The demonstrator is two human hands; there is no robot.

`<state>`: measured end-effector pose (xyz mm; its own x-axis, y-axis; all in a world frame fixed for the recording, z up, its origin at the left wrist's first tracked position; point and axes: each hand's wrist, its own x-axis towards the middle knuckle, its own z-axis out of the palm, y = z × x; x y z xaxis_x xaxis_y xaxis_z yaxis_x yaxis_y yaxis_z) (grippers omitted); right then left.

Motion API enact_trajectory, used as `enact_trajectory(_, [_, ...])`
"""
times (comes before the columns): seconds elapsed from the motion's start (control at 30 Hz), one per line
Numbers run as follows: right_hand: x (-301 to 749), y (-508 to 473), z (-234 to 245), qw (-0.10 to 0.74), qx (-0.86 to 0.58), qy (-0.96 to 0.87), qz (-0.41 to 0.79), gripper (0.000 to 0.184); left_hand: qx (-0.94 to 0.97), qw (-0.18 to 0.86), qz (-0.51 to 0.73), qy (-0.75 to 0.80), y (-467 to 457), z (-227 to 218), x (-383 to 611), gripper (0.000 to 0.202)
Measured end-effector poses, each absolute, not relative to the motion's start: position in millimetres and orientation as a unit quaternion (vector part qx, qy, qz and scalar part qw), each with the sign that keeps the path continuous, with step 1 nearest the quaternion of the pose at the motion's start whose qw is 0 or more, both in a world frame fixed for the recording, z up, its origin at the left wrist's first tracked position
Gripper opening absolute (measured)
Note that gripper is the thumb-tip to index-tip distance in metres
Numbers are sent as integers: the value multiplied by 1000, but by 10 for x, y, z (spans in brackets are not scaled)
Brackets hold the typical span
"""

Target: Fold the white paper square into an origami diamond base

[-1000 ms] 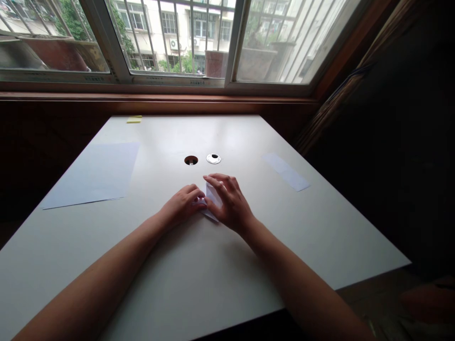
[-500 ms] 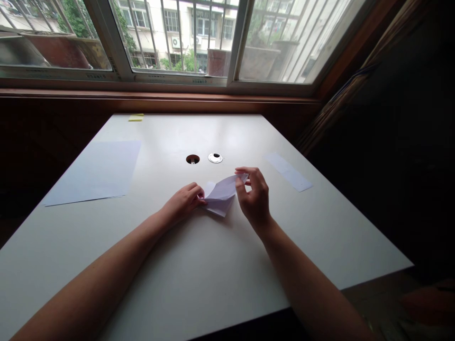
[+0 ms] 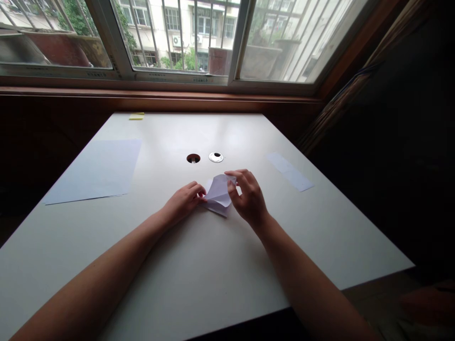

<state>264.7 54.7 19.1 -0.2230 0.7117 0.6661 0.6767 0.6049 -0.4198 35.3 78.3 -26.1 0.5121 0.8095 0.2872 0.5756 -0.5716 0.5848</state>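
A partly folded sheet of pale paper [image 3: 218,190] is held between my two hands over the middle of the white table [image 3: 199,265]. My left hand [image 3: 188,195] pinches its left corner close to the tabletop. With thumb and fingers closed on the upper right corner, my right hand [image 3: 247,194] keeps that flap raised and curved. Beneath the flap, a lower layer of the paper comes to a point toward me. The fingertips of my left hand are partly hidden by the fold.
Larger paper sheets [image 3: 95,170] lie stacked at the left. A creased paper strip [image 3: 289,171] rests at the right. Beyond my hands are a round hole [image 3: 193,158] and its metal cover [image 3: 215,157]. Yellow sticky notes [image 3: 136,116] sit by the far edge, below a barred window [image 3: 181,38].
My right hand has moved a little left, bringing the paper's raised corner inward, so the flap bows up more. My left hand stays in nearly the same place.
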Motion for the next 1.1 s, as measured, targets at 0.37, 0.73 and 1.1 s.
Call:
enact_trajectory(0.37, [2575,585,101,341,-430,-836,-1,43,856,155,272,411,737,-278,349,13])
enact_trajectory(0.73, [2709,632,164,496,-473,-728,36,26,878,143,255,379,738,-272,344,13])
enact_trajectory(1.1, [2801,754,227,534,-499,-672,115,16,877,163,255,374,738,-261,328,14])
